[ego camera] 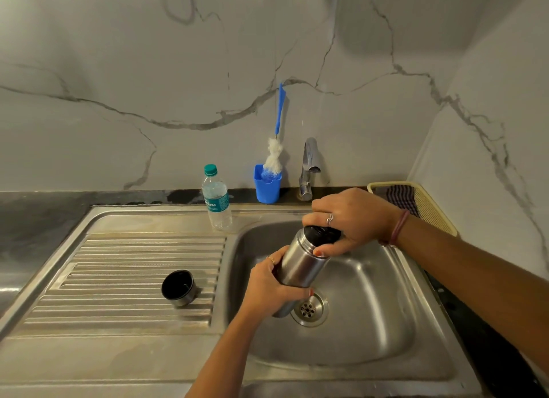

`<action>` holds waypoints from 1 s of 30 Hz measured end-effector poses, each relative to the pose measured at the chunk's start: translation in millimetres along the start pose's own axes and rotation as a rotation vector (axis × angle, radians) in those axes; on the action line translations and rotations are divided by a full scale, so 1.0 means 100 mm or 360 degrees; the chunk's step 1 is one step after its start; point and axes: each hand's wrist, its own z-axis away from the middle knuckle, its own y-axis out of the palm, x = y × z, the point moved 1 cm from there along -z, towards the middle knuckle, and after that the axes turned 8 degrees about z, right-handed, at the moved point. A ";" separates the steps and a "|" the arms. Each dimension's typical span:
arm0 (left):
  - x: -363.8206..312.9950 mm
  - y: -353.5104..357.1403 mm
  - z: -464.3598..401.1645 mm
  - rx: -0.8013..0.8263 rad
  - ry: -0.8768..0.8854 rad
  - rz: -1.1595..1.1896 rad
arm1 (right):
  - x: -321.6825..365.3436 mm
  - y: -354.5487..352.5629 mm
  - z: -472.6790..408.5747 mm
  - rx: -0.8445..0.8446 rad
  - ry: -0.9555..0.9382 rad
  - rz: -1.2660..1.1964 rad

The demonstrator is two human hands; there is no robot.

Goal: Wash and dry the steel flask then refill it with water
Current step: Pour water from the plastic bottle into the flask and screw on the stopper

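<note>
Right now we see a steel flask held over the basin of a stainless steel sink, tilted so its long axis runs from lower left, near the drain, up to the right, where its black stopper points toward the tap. Our left hand wraps around the lower part of the body, fingers curled tight around the steel. Our right hand comes in from the right and sits over the upper end, fingers and thumb curled around the black stopper; this is the hand nearer the mouth, so we judge it is the one to twist the stopper while the left steadies the flask. The flask touches nothing but the two hands. To the left, on the ribbed draining board, the flask's black-lined cup lid lies on its side, well apart from the hands. Behind the sink stand a plastic water bottle with a green cap and a blue holder with a bottle brush, both near the tap. At the far right, a cream mesh basket holds a striped cloth. Marble-patterned walls enclose the corner, and a dark table runs around the sink.
</note>
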 end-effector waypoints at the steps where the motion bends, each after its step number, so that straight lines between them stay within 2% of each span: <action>1: -0.01 0.01 0.01 -0.0008 0.0006 -0.0011 | 0.02 0.00 -0.01 -0.0002 0.0036 0.0020; 3: -0.02 0.03 0.02 -0.0070 0.0009 -0.0011 | 0.06 0.00 -0.04 0.0021 0.0277 0.0052; 5: -0.03 0.05 0.04 -0.0141 0.0003 0.0019 | 0.13 -0.03 -0.09 0.0084 0.0654 0.0109; 7: -0.02 0.06 0.04 -0.0174 -0.0001 0.0039 | 0.21 -0.04 -0.14 0.0335 0.1018 0.0107; 9: -0.02 0.05 0.03 -0.0173 -0.0004 0.0055 | 0.26 -0.03 -0.19 0.0528 0.1204 0.0070; 12: 0.01 0.02 0.04 -0.0120 -0.0044 0.0088 | 0.24 -0.09 -0.18 0.0445 0.1019 0.0011; 16: -0.02 -0.07 0.03 0.0057 -0.0072 0.0093 | 0.03 -0.04 0.01 0.0138 0.0204 -0.0170; 19: -0.13 -0.10 0.03 0.0201 -0.0041 0.0004 | -0.01 0.06 0.07 -0.0010 -0.0088 -0.0090; 23: -0.16 -0.08 0.04 0.0255 -0.0010 -0.0012 | 0.04 -0.02 0.00 -0.0143 -0.0119 -0.0112; 30: -0.13 0.03 0.11 0.0025 0.0106 0.0015 | 0.12 -0.07 -0.06 -0.0068 0.0150 0.0127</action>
